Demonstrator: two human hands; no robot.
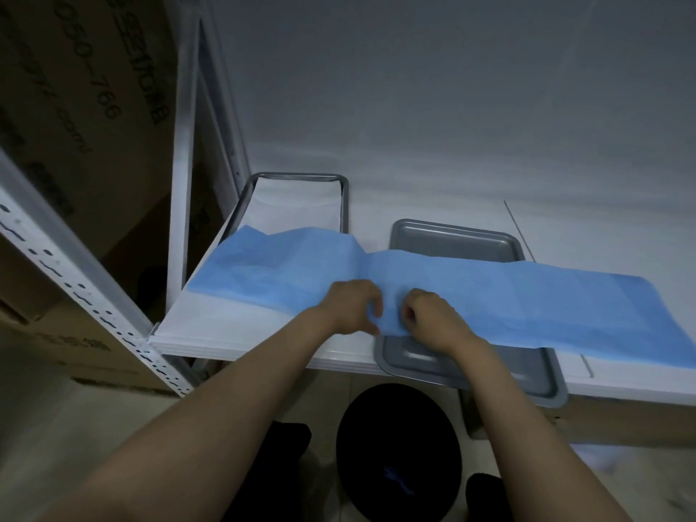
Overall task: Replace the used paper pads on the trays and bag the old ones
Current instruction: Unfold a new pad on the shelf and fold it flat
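**Left hand (pixel 348 307) and right hand (pixel 433 318) on blue paper strip (pixel 527 303): about half done**

One white worktop (pixel 452 175). One long strip lies across it, over the bare grey tray (pixel 452 239). Two trays: the far-left tray (pixel 344 197) holds a white pad (pixel 297 205), the bare one is not yet lined. One black bin (pixel 399 446) below; bagging can't be judged. Fingers of both hands pinch the strip's near edge.

Both hands pinching near edge of blue paper strip: left hand (pixel 350 305), right hand (pixel 433 318). Strip (pixel 527 295) drapes across grey tray (pixel 470 367) on white surface (pixel 414 190).
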